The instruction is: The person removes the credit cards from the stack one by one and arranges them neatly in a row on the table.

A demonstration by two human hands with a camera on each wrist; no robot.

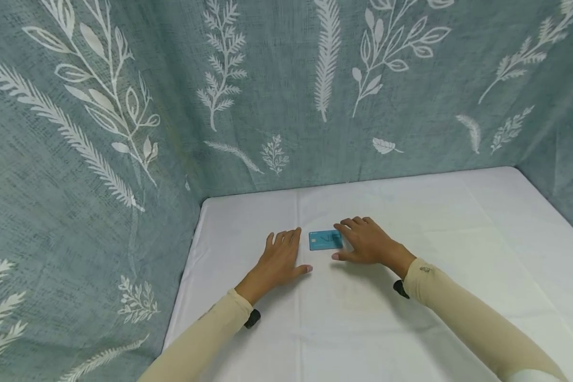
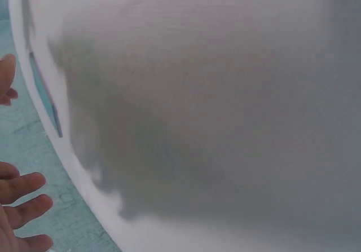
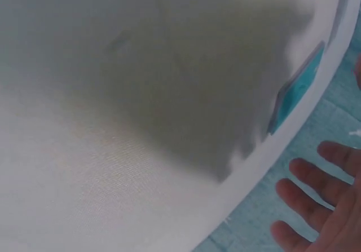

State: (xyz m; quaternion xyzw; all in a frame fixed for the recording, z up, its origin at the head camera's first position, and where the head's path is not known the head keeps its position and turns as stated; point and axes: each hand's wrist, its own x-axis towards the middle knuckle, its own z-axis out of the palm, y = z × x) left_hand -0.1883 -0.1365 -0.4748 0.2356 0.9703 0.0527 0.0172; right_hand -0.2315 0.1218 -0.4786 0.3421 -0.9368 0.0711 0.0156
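From where I stand, a white cloth covers the table, whose far edge, rounded at the corners, lies beyond all the fingertips. A long crease runs close by the tip of the left hand's index finger. Flat on the cloth, between those fingers and the right hand's, lies a blue card, its right end just beside the right fingertips.

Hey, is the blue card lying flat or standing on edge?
Flat: the head view shows the card face up on the table, and in both wrist views it lies low against the white surface.
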